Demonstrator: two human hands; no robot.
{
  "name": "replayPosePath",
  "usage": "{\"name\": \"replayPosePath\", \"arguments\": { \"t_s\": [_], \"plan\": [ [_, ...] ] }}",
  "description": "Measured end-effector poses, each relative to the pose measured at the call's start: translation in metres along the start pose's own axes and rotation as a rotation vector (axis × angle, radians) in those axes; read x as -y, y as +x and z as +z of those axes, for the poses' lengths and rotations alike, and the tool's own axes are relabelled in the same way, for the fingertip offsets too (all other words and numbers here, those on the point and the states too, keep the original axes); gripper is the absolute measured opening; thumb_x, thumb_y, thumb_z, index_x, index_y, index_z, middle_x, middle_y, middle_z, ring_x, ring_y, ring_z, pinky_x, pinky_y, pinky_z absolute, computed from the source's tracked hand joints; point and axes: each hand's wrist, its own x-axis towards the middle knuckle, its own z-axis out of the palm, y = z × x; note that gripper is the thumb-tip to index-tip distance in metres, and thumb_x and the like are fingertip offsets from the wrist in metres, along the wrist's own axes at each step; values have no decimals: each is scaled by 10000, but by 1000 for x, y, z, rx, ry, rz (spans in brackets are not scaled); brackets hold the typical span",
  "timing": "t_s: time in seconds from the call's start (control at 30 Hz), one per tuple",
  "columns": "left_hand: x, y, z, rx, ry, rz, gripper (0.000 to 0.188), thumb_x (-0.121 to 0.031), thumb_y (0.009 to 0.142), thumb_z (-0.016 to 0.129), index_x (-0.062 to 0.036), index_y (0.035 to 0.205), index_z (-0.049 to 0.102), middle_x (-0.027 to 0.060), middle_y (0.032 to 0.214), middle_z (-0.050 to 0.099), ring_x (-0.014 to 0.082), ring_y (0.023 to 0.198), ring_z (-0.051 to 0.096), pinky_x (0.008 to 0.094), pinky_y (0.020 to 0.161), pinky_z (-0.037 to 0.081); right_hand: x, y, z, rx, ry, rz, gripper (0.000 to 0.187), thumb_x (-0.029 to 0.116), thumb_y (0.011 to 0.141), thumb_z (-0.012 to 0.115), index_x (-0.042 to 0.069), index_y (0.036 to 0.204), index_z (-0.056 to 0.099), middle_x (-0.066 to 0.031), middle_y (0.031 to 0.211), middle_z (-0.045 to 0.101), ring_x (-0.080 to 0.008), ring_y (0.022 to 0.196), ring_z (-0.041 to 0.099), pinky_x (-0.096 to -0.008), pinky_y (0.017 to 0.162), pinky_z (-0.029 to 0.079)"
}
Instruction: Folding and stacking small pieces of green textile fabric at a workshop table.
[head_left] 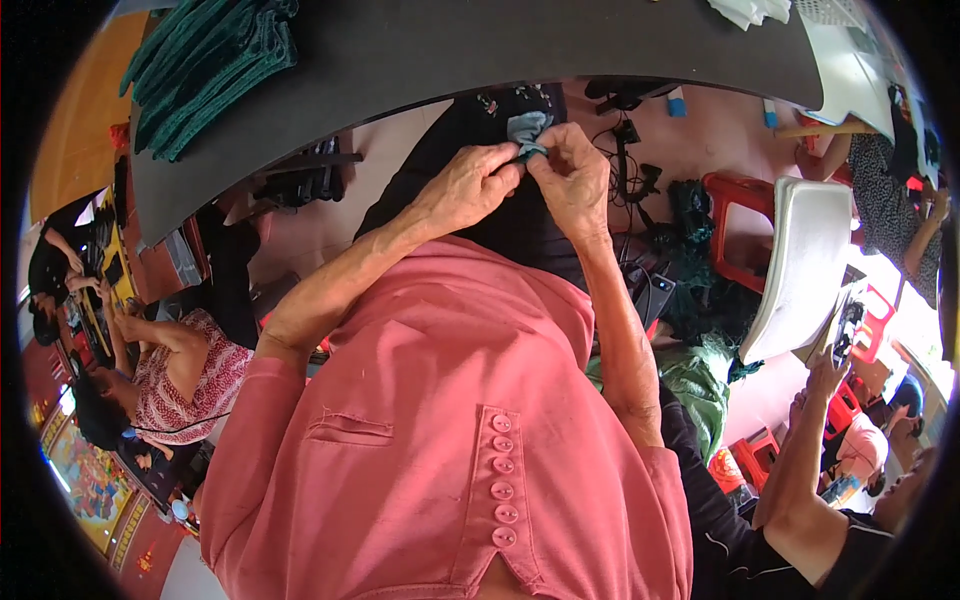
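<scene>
Both hands meet over my lap, just off the table's near edge. My left hand [470, 185] pinches the lower left side of a small gathered piece of cloth [527, 127], grey-blue on top with dark green at its lower edge. Opposite it, my right hand [575, 180] is closed on the right side of the same cloth, thumb and fingertips pressed together. The fingers cover part of the cloth, so its full shape is hidden.
A dark table [480, 45] spans the front, with a stack of dark green velvety fabric [210, 75] at its left. Right of me are a red stool [735, 220], a white board-like panel [808, 265], cables [628, 165] and a green sack [700, 385]. People sit on both sides.
</scene>
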Motion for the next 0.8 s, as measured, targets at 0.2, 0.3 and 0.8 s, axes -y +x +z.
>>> {"name": "replayPosePath", "arguments": {
  "t_s": [0.2,0.3,0.8],
  "plan": [
    [9,3,12,-79,108,204,200,-143,892,464,38,814,502,168,652,559,287,561,548,354,543,432,0,14,11,-173,-335,-153,233,-50,692,600,41,901,550,-106,675,527,-225,573,543,-328,531,444],
    [7,-2,9,-52,39,97,182,-118,893,470,34,793,475,175,630,523,298,539,511,357,525,408,-7,24,13,-197,-300,-225,236,-59,694,582,39,906,549,-139,714,555,-291,618,574,-379,568,458],
    [8,20,11,-101,-1097,-341,207,-297,906,579,-120,981,654,-43,810,601,72,730,535,219,722,434,20,4,17,-246,-321,-239,316,-32,690,643,69,977,557,-19,757,441,-139,616,458,-243,572,406]
  ]
}}
